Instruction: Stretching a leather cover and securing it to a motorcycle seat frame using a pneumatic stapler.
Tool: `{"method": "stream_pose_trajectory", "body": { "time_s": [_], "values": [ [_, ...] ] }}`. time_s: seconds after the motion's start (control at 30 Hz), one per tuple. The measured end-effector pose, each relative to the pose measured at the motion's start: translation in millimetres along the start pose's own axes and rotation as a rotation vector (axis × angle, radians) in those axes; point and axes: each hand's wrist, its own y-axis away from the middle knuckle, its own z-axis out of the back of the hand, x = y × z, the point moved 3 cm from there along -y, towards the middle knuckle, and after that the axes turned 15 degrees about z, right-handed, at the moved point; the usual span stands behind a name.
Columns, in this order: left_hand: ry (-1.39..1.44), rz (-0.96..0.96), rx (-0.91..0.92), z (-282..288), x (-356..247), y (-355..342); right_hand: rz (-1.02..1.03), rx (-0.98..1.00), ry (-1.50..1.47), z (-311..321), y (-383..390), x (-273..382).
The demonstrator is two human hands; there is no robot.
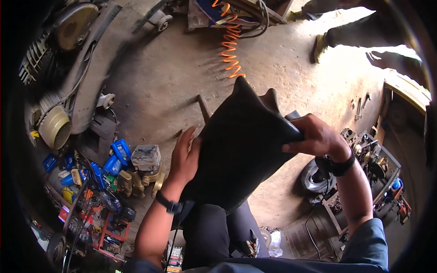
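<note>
A large black, smooth, pliable sheet-like piece (241,141), perhaps a seat cover, hangs above my lap. Its far edge rises in folds and pointed corners, and its near end lies over my thighs. My right hand (314,136) is closed on the right far corner, thumb on the near face and fingers over the edge. My left hand (185,154) lies against the left side with its fingers stretched out; it does not wrap round the piece. Dark bands circle both wrists. What the piece hides beneath it cannot be made out.
An orange coiled hose (231,50) hangs down to the floor beyond the piece. At left, blue bottles (119,152) and a grey box (145,157) stand among clutter. A tyre (317,176) and a metal rack of parts (378,159) are at right. Another person's legs (368,32) show far right.
</note>
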Motion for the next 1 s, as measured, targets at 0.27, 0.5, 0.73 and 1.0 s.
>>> {"method": "stream_pose_trajectory", "body": {
  "time_s": [0.27, 0.5, 0.73, 1.0],
  "values": [
    [-0.091, 0.563, -0.392, 88, 273, 200, 0.063, 0.018, 0.086, 3, -3, 0],
    [0.998, 0.837, -0.085, 1, 314, 320, 0.005, -0.011, 0.048, -5, 8, 12],
    [1.359, 0.717, -0.302, -12, 352, 308, 0.101, -0.016, 0.182, -25, -15, 18],
    [0.943, 0.903, -0.964, -16, 378, 324, 0.108, -0.129, 0.136, -27, -4, 2]
  ]
}}
